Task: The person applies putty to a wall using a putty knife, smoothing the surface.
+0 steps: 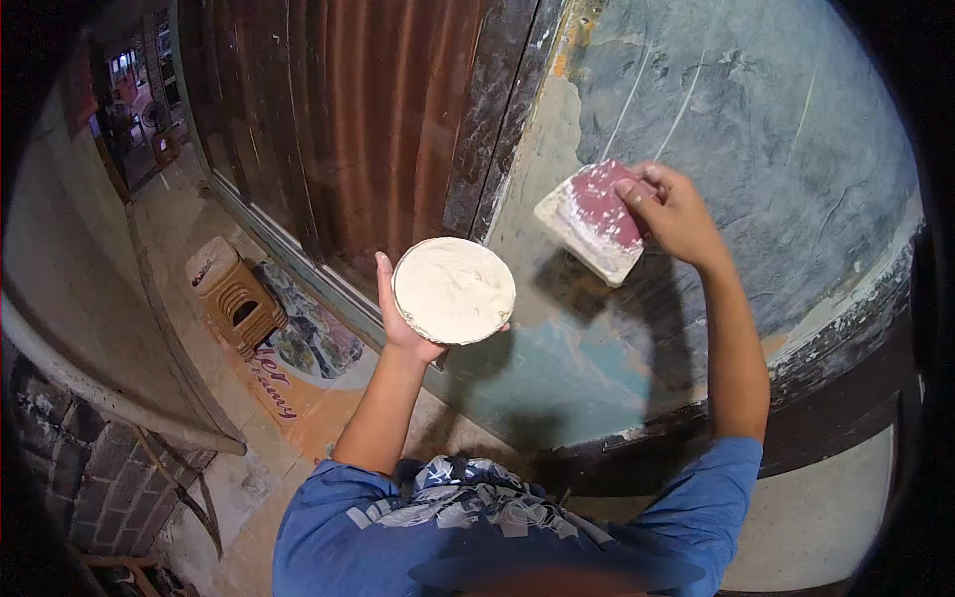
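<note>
Left hand [401,333] bears a round container [439,341], right hand [679,214] a maroon scraper [602,204]

At the far left, a dark block wall [95,478] stands low in the view. Next to the right, a tan stool [239,298] with a slotted side sits on the floor, beside a colourful printed sheet [313,338]. Behind it rises a ribbed, reddish-brown panel [378,129].

Near the middle, the left hand cradles the round container from below, thumb raised along its left edge and fingertips just showing at its right. Cream-coloured paste [455,284] fills it nearly to the rim, its top uneven.

Farther right and higher, the maroon scraper is tilted, with pale paste smeared along its lower side and flecked over its face. The right hand pinches its right end, thumb on the near face; the other fingers are partly hidden behind. The scraper is in front of a patchy grey-blue wall [756,179], its shadow falling below; I cannot tell whether its edge touches the surface. Light streaks run down the wall above the right hand.
</note>
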`<state>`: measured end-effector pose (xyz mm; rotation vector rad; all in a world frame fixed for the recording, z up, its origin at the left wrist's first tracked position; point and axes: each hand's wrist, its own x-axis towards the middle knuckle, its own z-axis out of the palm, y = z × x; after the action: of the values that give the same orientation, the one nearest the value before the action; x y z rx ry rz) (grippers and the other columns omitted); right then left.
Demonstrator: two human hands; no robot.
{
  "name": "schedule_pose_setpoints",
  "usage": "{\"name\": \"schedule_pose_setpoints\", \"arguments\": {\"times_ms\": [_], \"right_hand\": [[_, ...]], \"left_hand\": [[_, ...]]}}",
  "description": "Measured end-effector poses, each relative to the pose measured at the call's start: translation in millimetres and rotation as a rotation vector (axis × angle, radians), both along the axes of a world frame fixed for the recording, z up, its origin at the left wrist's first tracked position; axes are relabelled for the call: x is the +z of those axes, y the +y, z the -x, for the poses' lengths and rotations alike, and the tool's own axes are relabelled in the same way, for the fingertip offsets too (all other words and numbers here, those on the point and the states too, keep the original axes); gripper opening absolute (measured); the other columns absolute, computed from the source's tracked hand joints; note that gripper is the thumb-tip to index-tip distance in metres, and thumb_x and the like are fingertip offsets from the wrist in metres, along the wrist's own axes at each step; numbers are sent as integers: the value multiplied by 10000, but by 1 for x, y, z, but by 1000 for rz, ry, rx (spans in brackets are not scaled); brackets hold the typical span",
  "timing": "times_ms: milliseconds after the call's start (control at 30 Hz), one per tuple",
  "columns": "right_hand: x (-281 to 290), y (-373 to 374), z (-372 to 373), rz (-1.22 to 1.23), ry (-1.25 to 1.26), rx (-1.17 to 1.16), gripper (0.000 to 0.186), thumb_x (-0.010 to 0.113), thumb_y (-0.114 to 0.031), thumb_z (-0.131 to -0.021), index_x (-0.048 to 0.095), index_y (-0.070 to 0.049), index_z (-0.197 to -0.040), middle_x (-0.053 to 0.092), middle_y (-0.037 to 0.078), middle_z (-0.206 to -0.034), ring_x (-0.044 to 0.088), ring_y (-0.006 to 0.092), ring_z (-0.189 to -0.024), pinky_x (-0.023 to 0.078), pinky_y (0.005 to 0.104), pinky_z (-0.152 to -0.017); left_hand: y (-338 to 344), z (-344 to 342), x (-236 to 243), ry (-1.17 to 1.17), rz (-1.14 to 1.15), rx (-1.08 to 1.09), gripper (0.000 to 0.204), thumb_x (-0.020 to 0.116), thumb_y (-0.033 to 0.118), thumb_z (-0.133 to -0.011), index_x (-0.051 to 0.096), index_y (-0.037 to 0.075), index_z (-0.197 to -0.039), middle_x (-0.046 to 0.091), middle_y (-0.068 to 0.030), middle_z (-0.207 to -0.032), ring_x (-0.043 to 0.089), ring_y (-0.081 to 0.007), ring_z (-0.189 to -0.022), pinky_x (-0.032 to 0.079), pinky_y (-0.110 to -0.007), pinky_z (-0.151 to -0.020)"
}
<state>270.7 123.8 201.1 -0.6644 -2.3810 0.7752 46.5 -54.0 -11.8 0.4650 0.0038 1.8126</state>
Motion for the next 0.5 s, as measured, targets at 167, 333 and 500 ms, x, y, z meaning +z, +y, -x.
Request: {"name": "schedule_pose_setpoints", "arguments": {"times_ms": [167,333,500], "right_hand": [[-53,-12,16,287,-265,79,263,623,-254,-1004,686,1,-1008,675,5,-808,581,62,-695,472,251,-629],[-57,3,4,417,-120,64,266,619,-259,-1004,690,-4,-975,647,-28,-777,547,42,-654,449,234,-596],[-54,4,-5,235,-348,-16,229,605,-212,-1011,691,-3,-976,684,-10,-818,586,42,-679,475,224,-628]], "left_hand": [[5,-23,25,48,17,-46,999,288,836,-897,474,9,-1424,537,-251,-1410,578,-444,-1229,499,-616,-996],[11,-27,24,86,-40,-119,993,272,843,-893,475,37,-1435,541,-250,-1405,586,-485,-1199,477,-729,-933],[16,-30,21,81,-3,-122,989,271,853,-883,475,65,-1444,532,-250,-1417,575,-501,-1208,462,-762,-914]]}}
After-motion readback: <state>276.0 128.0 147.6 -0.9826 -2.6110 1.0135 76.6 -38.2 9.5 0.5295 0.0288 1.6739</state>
